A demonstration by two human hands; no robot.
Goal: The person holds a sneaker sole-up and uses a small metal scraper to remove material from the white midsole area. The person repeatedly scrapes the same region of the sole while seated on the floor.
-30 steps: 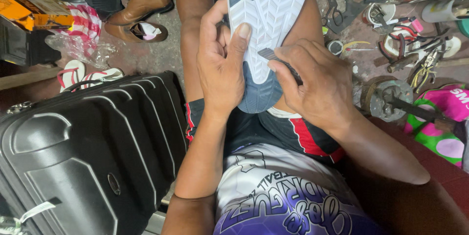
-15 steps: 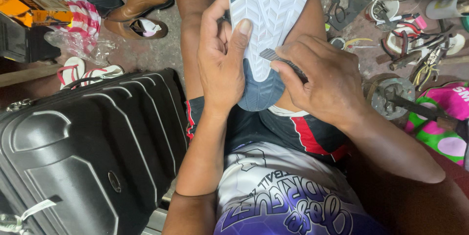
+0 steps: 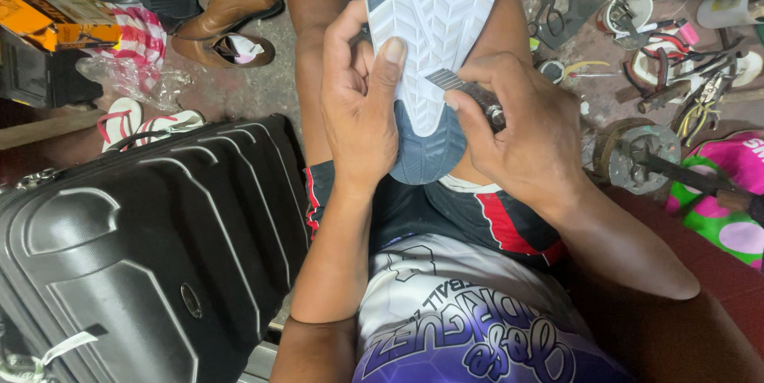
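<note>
A: Sports shoe with a blue and white moulded rubber sole point(image 3: 434, 41), sole facing up, heel end toward the person. It rests on the person's lap, between the knees, toe end running out of the top edge of the view.

B: Left hand?

A: Left hand point(image 3: 360, 112) is clamped on the shoe's left edge. The thumb lies flat on the white part of the sole; the fingers curl around the side and are hidden behind it.

B: Right hand?

A: Right hand point(image 3: 521, 124) is closed on a small tool with a flat grey ridged metal blade point(image 3: 447, 79). The blade tip touches the white sole just beside the left thumb. The grip end is buried in the fist; I cannot tell its shape.

B: Surroundings, floor level?

A: To the person's left, a hard black ribbed suitcase point(image 3: 135, 248) lies flat, touching the left thigh. Beyond its far edge: a pair of white sandals with red straps point(image 3: 139, 120), a crumpled clear plastic bag point(image 3: 131, 81), and a pair of brown leather shoes point(image 3: 227, 25) near the top edge.

B: And the other side?

A: On the concrete floor to the right, a scatter of hand tools: black scissors point(image 3: 557, 13), pliers point(image 3: 700, 104), and a round rusty iron stand point(image 3: 637, 156) just beside the right wrist. A pink and green cloth bag point(image 3: 732, 200) sits at the right edge.
</note>
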